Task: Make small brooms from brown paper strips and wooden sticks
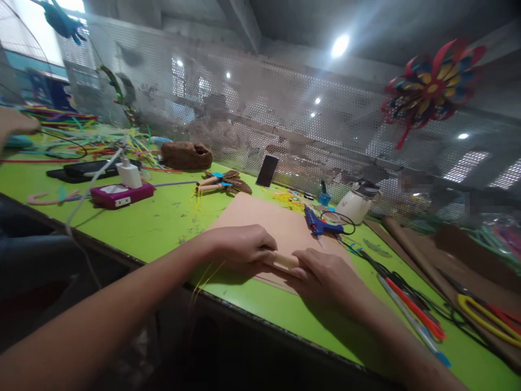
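A small tan roll (pixel 286 261) is held at the near part of the tan sheet (pixel 252 217), its ends clamped by the left grip (pixel 244 244) and the right grip (pixel 325 267). A blue glue gun (pixel 316 221) is laid at the sheet's right side, a phone (pixel 267 170) is propped beyond it, and a purple power strip (pixel 122 195) is placed left of it.

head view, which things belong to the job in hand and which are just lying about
Likely the job:
tan roll, held by left hand and right hand
tan sheet beneath
perhaps blue glue gun

Seemingly lying about:
purple socket block
phone
brown pouch
white jug
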Action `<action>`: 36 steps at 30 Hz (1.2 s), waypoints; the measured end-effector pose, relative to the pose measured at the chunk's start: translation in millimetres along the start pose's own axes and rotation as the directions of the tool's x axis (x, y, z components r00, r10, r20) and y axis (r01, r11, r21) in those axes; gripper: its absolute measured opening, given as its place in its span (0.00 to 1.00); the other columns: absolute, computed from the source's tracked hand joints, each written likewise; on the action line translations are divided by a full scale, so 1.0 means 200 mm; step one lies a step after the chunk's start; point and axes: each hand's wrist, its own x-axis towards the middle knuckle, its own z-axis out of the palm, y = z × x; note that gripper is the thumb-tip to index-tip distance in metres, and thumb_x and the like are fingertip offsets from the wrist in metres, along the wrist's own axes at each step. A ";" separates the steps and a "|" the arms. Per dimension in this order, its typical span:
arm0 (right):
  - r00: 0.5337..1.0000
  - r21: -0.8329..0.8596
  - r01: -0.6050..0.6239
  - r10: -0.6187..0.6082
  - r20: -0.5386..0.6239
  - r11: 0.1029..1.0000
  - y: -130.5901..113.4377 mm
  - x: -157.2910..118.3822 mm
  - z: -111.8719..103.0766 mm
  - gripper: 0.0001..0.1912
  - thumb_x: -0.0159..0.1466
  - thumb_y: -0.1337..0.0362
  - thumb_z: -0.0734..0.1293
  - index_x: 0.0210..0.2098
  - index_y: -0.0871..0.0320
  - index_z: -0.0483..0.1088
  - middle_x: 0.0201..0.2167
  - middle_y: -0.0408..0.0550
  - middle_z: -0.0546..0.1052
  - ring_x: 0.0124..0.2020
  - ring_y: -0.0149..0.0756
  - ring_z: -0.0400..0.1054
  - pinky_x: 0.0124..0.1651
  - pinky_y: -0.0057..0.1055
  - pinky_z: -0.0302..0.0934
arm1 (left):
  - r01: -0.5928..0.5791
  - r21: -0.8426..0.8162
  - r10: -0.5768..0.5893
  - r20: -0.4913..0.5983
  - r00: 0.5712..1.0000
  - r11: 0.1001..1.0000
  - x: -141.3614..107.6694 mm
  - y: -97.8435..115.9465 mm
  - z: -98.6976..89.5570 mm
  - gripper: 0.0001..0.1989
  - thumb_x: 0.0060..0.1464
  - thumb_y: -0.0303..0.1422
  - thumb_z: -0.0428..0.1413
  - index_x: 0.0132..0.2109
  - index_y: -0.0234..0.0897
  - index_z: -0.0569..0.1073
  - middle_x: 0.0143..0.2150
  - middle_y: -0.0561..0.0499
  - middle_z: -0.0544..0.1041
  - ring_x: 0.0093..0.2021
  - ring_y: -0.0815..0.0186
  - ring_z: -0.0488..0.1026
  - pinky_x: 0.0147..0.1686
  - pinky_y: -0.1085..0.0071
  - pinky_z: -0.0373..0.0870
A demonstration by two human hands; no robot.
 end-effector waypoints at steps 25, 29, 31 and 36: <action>0.912 0.950 -0.293 0.267 0.311 -0.106 0.04 0.02 -0.03 0.18 0.61 0.50 0.63 0.39 0.60 0.65 0.14 0.30 0.50 0.14 0.21 0.40 0.16 0.22 0.35 | 0.098 -0.888 -0.455 -0.134 0.880 0.450 0.22 0.09 0.18 0.22 0.45 0.35 0.58 0.48 0.32 0.67 0.42 0.43 0.72 0.33 0.68 0.70 0.34 0.71 0.67; 0.898 0.939 -0.320 0.276 0.342 -0.123 0.04 0.03 -0.02 0.19 0.61 0.49 0.62 0.39 0.59 0.65 0.13 0.30 0.49 0.14 0.21 0.38 0.16 0.22 0.33 | -0.081 -0.937 -0.474 -0.245 0.846 0.339 0.24 0.07 0.11 0.22 0.44 0.36 0.58 0.48 0.38 0.68 0.46 0.45 0.71 0.43 0.63 0.68 0.39 0.70 0.66; 0.885 0.939 -0.341 0.326 0.334 -0.035 0.05 0.03 0.00 0.20 0.61 0.48 0.61 0.40 0.60 0.66 0.13 0.30 0.49 0.14 0.22 0.38 0.16 0.22 0.34 | -0.114 -0.938 -0.515 -0.278 0.811 0.328 0.24 0.07 0.08 0.18 0.44 0.35 0.56 0.45 0.39 0.69 0.47 0.46 0.72 0.46 0.62 0.67 0.38 0.69 0.65; 0.900 0.797 -0.283 0.434 0.029 0.534 0.09 0.03 0.03 0.19 0.65 0.53 0.56 0.40 0.60 0.70 0.19 0.41 0.66 0.21 0.31 0.60 0.24 0.26 0.55 | 0.089 -0.870 -0.360 -0.105 0.927 0.484 0.16 0.04 -0.04 0.07 0.42 0.31 0.54 0.27 0.32 0.74 0.31 0.45 0.76 0.31 0.64 0.71 0.31 0.69 0.65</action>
